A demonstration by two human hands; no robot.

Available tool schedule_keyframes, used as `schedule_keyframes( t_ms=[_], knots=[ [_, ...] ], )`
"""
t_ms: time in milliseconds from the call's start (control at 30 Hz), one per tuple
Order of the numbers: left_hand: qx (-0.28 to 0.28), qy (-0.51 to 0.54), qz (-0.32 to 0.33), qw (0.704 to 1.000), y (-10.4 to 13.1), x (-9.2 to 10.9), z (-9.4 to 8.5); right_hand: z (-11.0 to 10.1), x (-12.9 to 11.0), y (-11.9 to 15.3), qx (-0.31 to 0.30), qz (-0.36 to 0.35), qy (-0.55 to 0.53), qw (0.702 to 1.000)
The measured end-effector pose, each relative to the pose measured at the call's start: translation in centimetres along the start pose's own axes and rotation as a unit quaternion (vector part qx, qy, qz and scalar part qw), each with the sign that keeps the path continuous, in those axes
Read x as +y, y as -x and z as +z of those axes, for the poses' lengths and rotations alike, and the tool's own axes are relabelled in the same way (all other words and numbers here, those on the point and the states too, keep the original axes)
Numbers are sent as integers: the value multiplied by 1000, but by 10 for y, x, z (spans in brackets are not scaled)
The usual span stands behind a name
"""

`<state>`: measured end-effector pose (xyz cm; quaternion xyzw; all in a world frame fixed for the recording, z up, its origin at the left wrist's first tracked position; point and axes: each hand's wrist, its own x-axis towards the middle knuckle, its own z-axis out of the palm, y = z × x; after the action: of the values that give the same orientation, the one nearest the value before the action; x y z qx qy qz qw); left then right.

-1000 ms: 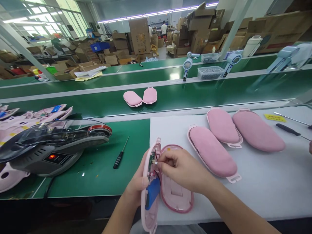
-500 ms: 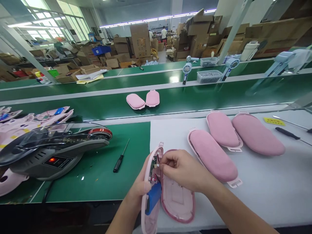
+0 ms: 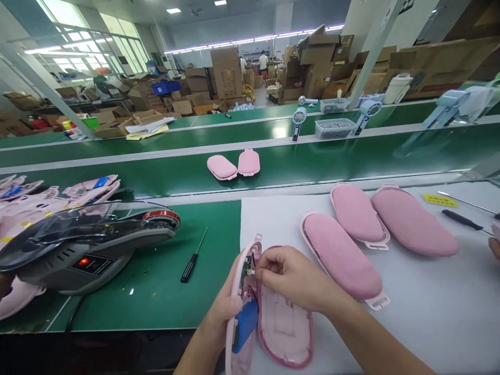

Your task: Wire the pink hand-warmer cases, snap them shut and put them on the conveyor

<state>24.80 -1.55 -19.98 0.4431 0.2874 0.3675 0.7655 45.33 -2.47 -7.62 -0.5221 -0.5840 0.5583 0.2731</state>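
My left hand (image 3: 226,299) is wrapped round a pink plastic shell half (image 3: 236,291), held up on its edge with its inside facing right. Inside that half sit a small green circuit board (image 3: 247,264) and a blue battery pack (image 3: 246,325) with thin wires. The fingers of my right hand (image 3: 287,273) pinch a small white connector (image 3: 252,272) at the board. Under my right hand lies the other pink half (image 3: 287,333), its inner side up on the white mat. The fingertips partly hide the connector and its wires.
Several pink padded cases (image 3: 341,255) lie on the white mat (image 3: 414,323) to the right, near a dark-handled screwdriver (image 3: 463,219) and a yellow piece (image 3: 439,200). Another person's hand (image 3: 495,246) shows at the right edge. Left are a black screwdriver (image 3: 189,268) and a grey machine (image 3: 89,255).
The view has tilted slightly upward. My hands keep nearly the same hold at the board. Another person's hand has appeared at the right edge, and fingers show at the left edge by the machine.
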Motion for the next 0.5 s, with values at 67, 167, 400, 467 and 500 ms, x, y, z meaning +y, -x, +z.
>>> schedule_keyframes(
  t_ms=[67,167,400,467,500],
  knots=[
    [6,-27,14,1000,0,-2,-4,0,-2,1,6,-3,12,1000],
    [-8,-41,12,999,0,4,7,2,-5,3,29,-18,38,999],
    [30,70,55,996,1,20,60,6,-1,5,15,-3,35,999],
    [58,51,53,996,0,18,57,6,-1,6,12,-8,39,999],
    [76,34,57,995,-2,16,54,5,-2,6,22,-19,50,998]
  ],
)
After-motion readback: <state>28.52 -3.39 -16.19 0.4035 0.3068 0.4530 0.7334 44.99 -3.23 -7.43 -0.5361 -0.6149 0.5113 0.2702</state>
